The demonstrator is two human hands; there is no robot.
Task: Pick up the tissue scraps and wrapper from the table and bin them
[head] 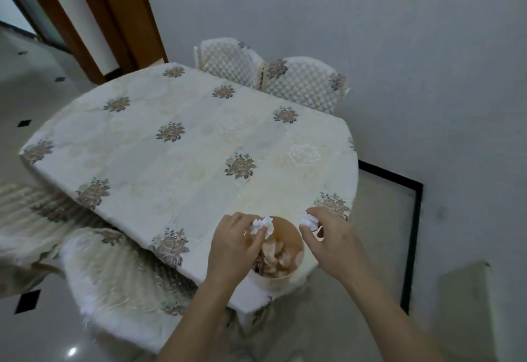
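tissue (262, 226) pinched in left hand (233, 247) over bin (288, 250) — right hand (328, 236) grips another scrap (309, 222), half hidden; bin contents blurred.

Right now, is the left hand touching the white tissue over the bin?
Touching. The head view shows the left hand pinching the crumpled white tissue between its fingertips, directly above the open bin, with no gap between fingers and tissue.

Left hand (232, 243) over the open mouth of a small beige bin (296, 243), pinching a crumpled white tissue scrap (262, 226). Right hand (330, 239) just beside the bin's rim, closed on a second white scrap (309, 222). Bin at the near edge of the floral-clothed table (171, 162); paper already inside.
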